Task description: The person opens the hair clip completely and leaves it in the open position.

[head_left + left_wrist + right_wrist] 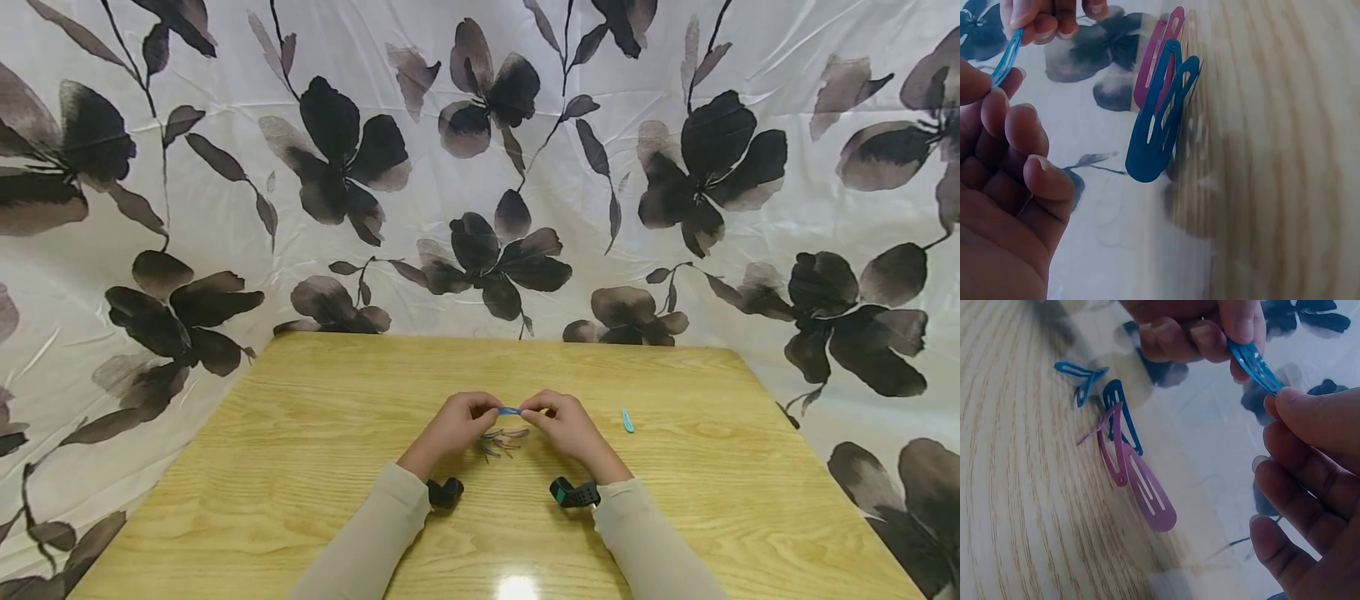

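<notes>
A blue snap hair clip (510,411) is held a little above the table by its two ends. My left hand (467,421) pinches one end between thumb and fingertip, and my right hand (568,423) pinches the other. The clip (1255,366) looks slightly bowed in the right wrist view. Just below and nearer to me lies a loose pile of blue and pink hair clips (501,442). Among them, a pink clip (1152,490) and a dark blue clip (1150,147) show splayed frames.
A lone light blue hair clip (627,421) lies on the wooden table (360,392), to the right of my right hand. Behind the table hangs a white cloth (600,208) printed with dark flowers. Black bands (576,492) sit on both wrists.
</notes>
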`<act>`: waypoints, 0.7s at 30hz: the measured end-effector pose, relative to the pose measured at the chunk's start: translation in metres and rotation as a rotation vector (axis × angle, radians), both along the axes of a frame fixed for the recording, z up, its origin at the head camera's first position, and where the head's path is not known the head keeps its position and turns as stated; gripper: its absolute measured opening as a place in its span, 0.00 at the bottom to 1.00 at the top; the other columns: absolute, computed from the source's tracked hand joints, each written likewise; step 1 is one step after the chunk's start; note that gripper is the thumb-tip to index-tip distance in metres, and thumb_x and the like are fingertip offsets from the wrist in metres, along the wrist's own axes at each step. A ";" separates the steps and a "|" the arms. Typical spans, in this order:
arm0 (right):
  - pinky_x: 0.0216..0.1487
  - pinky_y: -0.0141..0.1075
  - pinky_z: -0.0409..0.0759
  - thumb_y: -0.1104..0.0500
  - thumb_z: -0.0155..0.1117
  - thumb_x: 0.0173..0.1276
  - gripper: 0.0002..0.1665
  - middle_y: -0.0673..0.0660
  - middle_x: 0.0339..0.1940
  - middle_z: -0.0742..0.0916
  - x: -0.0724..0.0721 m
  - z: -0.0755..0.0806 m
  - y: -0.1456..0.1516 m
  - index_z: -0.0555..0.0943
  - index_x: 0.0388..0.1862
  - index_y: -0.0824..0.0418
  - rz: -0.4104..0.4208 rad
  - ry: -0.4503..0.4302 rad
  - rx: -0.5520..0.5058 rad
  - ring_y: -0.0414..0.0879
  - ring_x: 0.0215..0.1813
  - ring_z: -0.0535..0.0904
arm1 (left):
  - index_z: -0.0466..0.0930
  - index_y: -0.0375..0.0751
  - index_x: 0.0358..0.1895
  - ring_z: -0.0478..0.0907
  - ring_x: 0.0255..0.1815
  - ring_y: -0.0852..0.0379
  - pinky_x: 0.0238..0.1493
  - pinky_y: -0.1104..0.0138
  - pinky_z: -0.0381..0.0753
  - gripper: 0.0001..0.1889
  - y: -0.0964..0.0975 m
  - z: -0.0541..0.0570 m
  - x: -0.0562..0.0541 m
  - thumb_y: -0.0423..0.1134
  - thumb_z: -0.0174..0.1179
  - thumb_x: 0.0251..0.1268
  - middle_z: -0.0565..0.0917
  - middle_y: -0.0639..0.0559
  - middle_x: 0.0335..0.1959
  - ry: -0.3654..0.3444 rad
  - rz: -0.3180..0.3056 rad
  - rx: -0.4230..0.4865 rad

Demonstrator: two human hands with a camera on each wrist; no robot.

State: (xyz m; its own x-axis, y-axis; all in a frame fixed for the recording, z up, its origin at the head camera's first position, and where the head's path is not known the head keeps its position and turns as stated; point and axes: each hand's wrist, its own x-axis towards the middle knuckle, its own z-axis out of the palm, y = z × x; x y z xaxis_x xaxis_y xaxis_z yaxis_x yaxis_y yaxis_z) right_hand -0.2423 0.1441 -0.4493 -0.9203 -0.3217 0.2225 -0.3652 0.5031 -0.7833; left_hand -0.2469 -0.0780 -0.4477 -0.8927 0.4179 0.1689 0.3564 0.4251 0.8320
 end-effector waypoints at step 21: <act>0.44 0.36 0.77 0.51 0.59 0.72 0.10 0.49 0.43 0.86 0.005 0.005 0.000 0.86 0.43 0.51 0.052 -0.017 -0.055 0.43 0.42 0.78 | 0.83 0.36 0.50 0.62 0.17 0.60 0.23 0.69 0.66 0.15 -0.001 -0.003 -0.002 0.39 0.47 0.77 0.72 0.48 0.19 -0.104 -0.082 0.180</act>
State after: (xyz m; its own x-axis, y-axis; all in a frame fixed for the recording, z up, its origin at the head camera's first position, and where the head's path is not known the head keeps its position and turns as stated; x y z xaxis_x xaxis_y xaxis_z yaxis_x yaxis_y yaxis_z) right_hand -0.2376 0.1444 -0.4444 -0.9066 -0.3567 0.2256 -0.3761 0.4401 -0.8154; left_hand -0.2490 -0.0795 -0.4503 -0.8732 0.4615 0.1565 0.2924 0.2391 0.9259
